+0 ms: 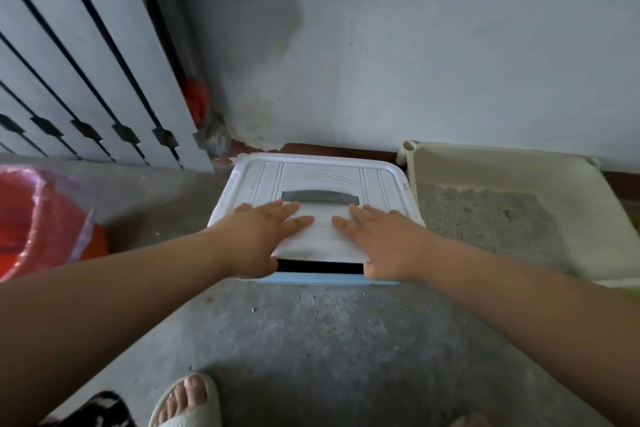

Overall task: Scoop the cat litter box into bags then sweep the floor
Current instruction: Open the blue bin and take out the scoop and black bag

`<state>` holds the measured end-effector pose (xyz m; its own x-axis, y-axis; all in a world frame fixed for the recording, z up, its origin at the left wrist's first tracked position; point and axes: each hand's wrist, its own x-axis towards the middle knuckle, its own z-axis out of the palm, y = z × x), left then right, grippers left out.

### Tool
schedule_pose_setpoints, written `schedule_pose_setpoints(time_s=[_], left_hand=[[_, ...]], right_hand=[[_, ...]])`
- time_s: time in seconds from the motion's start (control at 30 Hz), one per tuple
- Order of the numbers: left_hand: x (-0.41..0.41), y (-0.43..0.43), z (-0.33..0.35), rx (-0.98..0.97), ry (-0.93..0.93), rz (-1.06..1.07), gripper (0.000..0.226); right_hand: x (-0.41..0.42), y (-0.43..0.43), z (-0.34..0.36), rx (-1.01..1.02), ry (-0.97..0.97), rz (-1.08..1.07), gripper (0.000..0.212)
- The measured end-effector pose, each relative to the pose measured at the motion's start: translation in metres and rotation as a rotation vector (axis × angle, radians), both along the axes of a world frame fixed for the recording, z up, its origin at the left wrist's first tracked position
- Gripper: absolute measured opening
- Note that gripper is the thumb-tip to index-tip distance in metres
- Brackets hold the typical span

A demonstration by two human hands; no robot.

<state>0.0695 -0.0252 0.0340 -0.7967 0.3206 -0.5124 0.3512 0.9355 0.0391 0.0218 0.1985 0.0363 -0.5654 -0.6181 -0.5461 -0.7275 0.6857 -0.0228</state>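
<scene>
Currently fingers (298,220) of left hand (258,239), right hand (382,241) straight, flat on lid (311,170); litter box (502,166) beside right fingers.

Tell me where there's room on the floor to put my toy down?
The bare floor between the white box and the sandal is free, just gritty. A smaller patch lies between the red bucket and the box. Along the wall it's crowded: box and litter tray sit side by side.

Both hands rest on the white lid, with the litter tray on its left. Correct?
Wrong side: the head view shows the litter tray right of the white lid. Left hand and right hand do rest on it.
</scene>
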Motion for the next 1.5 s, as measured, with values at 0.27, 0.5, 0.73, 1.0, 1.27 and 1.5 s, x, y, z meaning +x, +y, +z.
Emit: schedule_pose_setpoints(time_s=[0.27,0.5,0.73,1.0,1.27,1.5], left_hand=[[-0.035,-0.003,0.028,0.201,0.471,0.292,0.054],[-0.041,-0.019,0.013,0.374,0.534,0.615,0.076],[-0.015,-0.03,-0.04,0.294,0.203,0.896,0.077],[-0.023,-0.04,-0.061,0.36,0.003,1.017,0.075],[-0.02,-0.05,-0.074,0.271,-0.004,0.912,0.088],[-0.017,-0.045,-0.07,0.232,0.053,0.864,0.089]], right_hand=[[-0.042,-0.007,0.035,-0.294,0.315,-0.196,0.041],[-0.11,-0.02,0.034,-0.354,0.449,-0.256,0.035],[-0.154,-0.028,0.004,-0.392,0.373,-0.362,0.026],[-0.176,-0.032,-0.028,-0.38,0.276,-0.447,0.031],[-0.18,-0.03,-0.052,-0.376,0.477,-0.43,0.05],[-0.15,-0.038,-0.073,-0.623,0.593,-0.221,0.052]])
